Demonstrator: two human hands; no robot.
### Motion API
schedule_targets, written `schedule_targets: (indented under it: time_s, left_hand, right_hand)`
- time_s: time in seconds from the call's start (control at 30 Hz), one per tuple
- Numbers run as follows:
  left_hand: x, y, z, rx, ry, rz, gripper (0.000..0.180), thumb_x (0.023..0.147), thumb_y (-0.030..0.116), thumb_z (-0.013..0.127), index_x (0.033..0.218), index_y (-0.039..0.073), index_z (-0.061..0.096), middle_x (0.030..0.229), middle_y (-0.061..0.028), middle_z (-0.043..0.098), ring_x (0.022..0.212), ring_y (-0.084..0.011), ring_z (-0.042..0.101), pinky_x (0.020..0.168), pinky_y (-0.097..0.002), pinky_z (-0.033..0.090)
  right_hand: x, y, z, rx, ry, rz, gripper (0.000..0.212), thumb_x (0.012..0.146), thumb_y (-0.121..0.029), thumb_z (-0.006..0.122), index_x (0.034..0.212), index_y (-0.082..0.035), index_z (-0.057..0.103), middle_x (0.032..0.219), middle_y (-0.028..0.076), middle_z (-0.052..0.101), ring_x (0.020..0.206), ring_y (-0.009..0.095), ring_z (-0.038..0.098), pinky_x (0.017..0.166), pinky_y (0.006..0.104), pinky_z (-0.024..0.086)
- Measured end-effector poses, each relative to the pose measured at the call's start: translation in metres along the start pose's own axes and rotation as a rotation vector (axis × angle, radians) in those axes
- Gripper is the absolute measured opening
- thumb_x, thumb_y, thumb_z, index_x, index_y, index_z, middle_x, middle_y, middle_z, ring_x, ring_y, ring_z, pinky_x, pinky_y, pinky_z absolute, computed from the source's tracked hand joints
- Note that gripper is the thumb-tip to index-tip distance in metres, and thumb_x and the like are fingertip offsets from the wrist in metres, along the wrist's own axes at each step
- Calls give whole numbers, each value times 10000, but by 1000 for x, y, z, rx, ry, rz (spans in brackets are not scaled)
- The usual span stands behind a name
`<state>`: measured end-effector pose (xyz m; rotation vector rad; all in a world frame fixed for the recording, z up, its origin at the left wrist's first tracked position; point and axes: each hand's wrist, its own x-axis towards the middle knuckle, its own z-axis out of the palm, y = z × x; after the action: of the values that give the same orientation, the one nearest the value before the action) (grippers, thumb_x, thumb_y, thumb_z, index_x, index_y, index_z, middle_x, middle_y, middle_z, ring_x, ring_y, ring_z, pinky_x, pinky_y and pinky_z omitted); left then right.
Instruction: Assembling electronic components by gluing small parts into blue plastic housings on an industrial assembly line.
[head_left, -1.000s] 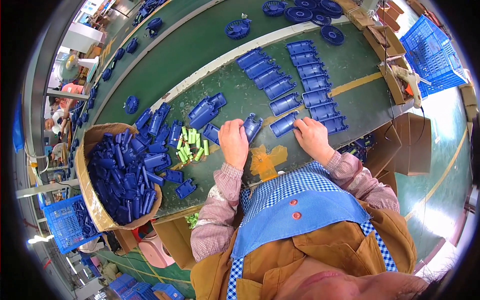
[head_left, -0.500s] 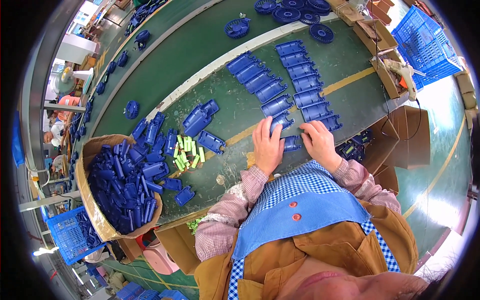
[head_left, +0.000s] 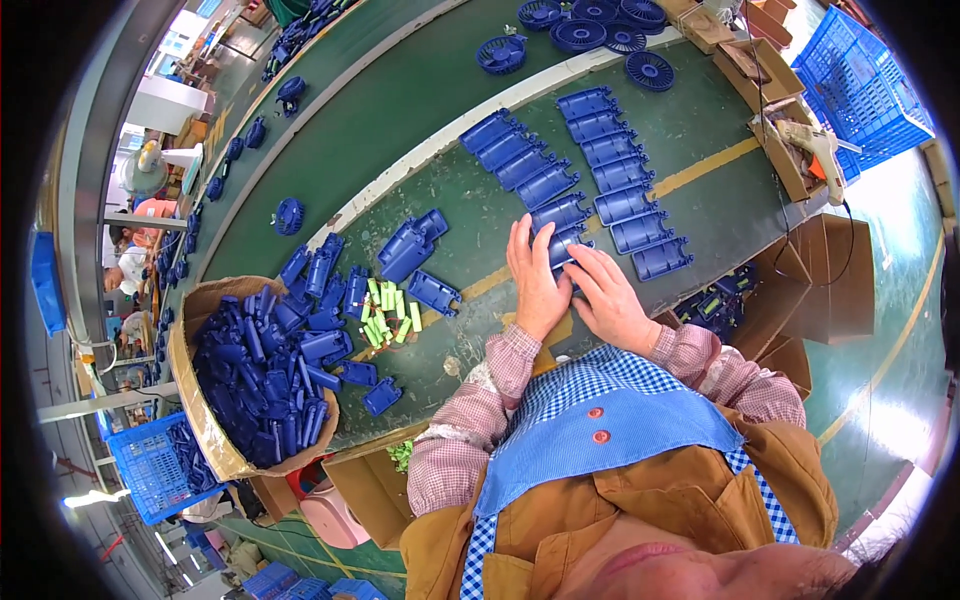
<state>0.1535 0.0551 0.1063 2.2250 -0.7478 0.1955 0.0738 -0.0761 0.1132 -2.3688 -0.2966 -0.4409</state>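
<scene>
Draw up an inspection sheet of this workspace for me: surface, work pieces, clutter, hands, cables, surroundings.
Surface: green table, scuffed, crossed by a yellow stripe.
Work pieces: blue casings laid in two rows; light-green cylinders in a loose cluster.
Clutter: loose blue parts beside the cylinders; a cardboard box heaped with more; round blue grilles at the far side.
Hands: left hand has its fingers at a casing in the left row; right hand reaches the same casing; firmness of grip cannot be told.
Cables: dark cable hangs below the pale glue gun.
Surroundings: blue crate at right; co-workers at far left.
</scene>
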Motion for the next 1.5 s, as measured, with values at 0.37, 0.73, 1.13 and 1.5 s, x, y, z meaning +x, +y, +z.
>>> schedule_targets:
  time_s: [0.37,0.73,1.13,1.5]
  left_hand:
    - [118,-90,-7,149,165,-64,627,808,239,663,1383,173,423,1503,-198,194,1354,-452,186,1115,-509,180]
    - [164,-91,47,302,126,27,457,812,336,674,1194,99,590,1409,-157,376,1319,-460,253,1087,-522,241]
    - [176,-69,66,260,7,63,549,819,359,659,1291,114,522,1442,-171,332,1358,-412,225,1098,-503,228]
    - [151,-63,50,163,-8,137,576,845,399,622,1350,165,473,1466,-175,300,1349,-420,236,1083,-519,221]
  right_hand:
    - [20,-6,12,-276,-204,-27,709,725,-383,717,1315,-77,471,1469,126,302,1386,280,240,1097,530,212]
    - [17,4,7,-285,-176,61,693,720,-365,740,1314,-125,473,1466,95,318,1375,287,262,1104,535,200]
    - [13,8,0,-343,-158,77,687,724,-379,732,1303,-108,479,1442,111,337,1358,311,272,1095,549,204]
    - [-12,26,-50,-313,6,204,705,727,-242,722,1360,-125,435,1482,93,322,1390,277,257,1115,514,161]
